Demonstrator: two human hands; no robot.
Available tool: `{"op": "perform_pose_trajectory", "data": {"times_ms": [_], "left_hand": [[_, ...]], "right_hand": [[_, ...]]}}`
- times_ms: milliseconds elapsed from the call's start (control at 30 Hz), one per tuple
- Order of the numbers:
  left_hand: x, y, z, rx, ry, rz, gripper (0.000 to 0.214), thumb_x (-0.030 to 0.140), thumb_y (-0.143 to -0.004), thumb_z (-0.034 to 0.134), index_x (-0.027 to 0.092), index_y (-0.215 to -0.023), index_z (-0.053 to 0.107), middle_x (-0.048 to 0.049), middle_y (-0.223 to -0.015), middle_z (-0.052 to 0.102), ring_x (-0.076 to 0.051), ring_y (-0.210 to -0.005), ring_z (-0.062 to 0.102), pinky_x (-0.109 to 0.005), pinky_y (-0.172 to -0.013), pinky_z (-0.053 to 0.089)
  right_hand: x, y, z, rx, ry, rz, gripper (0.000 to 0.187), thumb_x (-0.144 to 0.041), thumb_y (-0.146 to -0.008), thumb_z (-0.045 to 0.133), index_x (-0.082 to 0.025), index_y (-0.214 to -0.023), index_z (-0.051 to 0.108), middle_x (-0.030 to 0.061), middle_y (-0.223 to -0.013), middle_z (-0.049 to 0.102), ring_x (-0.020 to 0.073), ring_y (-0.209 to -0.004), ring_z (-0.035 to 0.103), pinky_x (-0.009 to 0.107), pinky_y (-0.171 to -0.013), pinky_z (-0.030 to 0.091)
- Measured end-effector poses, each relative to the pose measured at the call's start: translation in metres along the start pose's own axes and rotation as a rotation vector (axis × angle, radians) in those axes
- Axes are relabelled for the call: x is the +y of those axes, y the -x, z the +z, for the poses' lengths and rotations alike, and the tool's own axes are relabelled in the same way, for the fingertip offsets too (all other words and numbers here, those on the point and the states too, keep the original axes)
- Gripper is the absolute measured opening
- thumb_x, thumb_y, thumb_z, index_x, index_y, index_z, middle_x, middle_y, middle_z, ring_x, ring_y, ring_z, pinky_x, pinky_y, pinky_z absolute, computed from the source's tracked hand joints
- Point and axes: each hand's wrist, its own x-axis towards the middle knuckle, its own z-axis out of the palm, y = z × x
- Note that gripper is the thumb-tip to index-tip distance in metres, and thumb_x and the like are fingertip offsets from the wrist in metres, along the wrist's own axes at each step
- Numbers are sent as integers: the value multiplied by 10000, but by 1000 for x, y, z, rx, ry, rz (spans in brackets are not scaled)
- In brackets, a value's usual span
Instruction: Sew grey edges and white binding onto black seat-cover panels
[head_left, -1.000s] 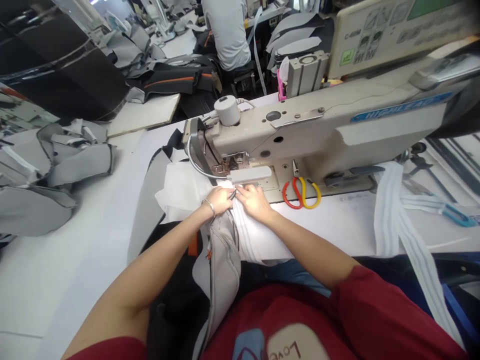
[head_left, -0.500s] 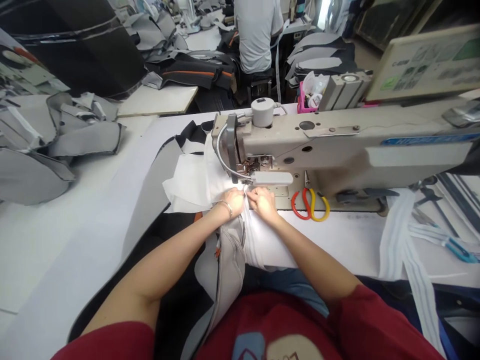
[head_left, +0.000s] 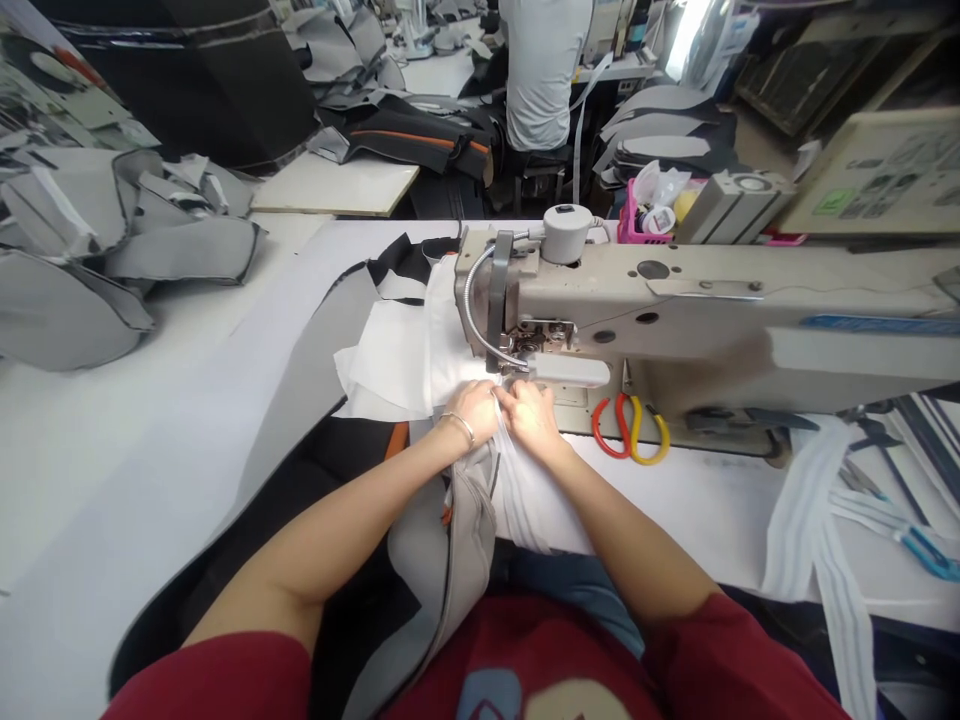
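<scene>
Evidently white fabric panel [head_left: 525, 480] was pinched by left hand [head_left: 474, 408] & right hand [head_left: 534, 416] at beige sewing machine [head_left: 675, 310] needle; seam judged barely begun, most unsewn.

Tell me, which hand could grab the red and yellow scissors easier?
The right hand, probably. It rests on the white cloth under the sewing machine, and the scissors lie just beyond it on that side. The left hand would have to cross over the right.
</scene>
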Motion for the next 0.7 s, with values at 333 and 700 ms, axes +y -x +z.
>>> {"op": "perform_pose_trajectory", "data": {"times_ms": [333,700], "left_hand": [[2,-14,10,94,104,-92,254,119,-702,399,113,-833,617,-99,-1006,553,-201,-973,468,-270,-876,373],[-4,-4,-20,57,102,-7,197,334,-618,517,150,-638,587,-64,-702,590,-196,-744,544,-276,-711,419]], "right_hand": [[1,-1,1,30,11,28,339,-245,-848,341,-243,-1180,411,61,-834,490,199,-809,402,302,-649,207],[-32,57,-58,-326,-334,25,202,-138,-738,372,-178,-806,558,53,-679,574,164,-637,516,254,-554,321]]}}
